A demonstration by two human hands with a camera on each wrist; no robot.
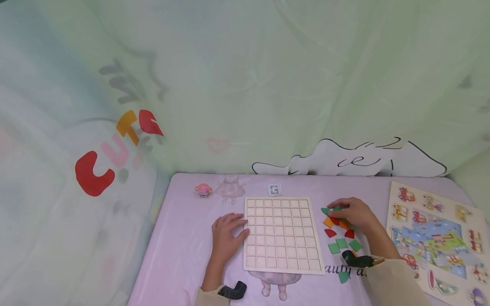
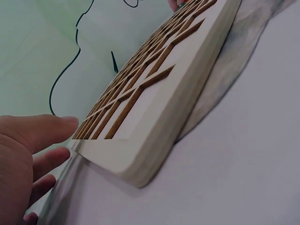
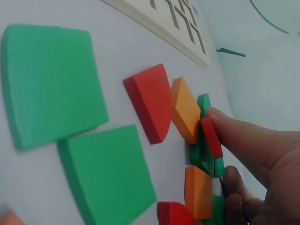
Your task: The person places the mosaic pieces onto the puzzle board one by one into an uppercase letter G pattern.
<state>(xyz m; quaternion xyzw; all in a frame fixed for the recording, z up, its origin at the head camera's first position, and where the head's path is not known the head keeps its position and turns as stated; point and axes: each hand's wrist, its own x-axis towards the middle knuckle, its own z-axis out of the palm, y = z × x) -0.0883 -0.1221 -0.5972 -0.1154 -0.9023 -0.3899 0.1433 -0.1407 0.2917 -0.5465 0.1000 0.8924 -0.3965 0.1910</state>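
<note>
A pale wooden grid board (image 1: 283, 236) with square recesses lies flat in the middle of the table. My left hand (image 1: 226, 236) is at its left edge, the thumb and fingers loosely spread and holding nothing; the left wrist view shows the thumb (image 2: 61, 129) close to the board's corner. Over a small heap of coloured pieces right of the board, my right hand (image 1: 356, 213) reaches with bent fingers. Its thumb meets a tilted red piece (image 3: 212, 137) beside green pieces (image 3: 202, 152); whether the fingertips pinch one is hidden. Orange pieces (image 3: 185, 110) lie against the heap.
Loose green squares (image 1: 341, 243), red quarter-rounds (image 1: 330, 233) and a green rounded piece (image 1: 343, 277) are scattered nearer me. A picture puzzle board (image 1: 436, 238) lies at the right. Behind the grid stand a small pink toy (image 1: 203, 190) and a square tile marked G (image 1: 274, 189).
</note>
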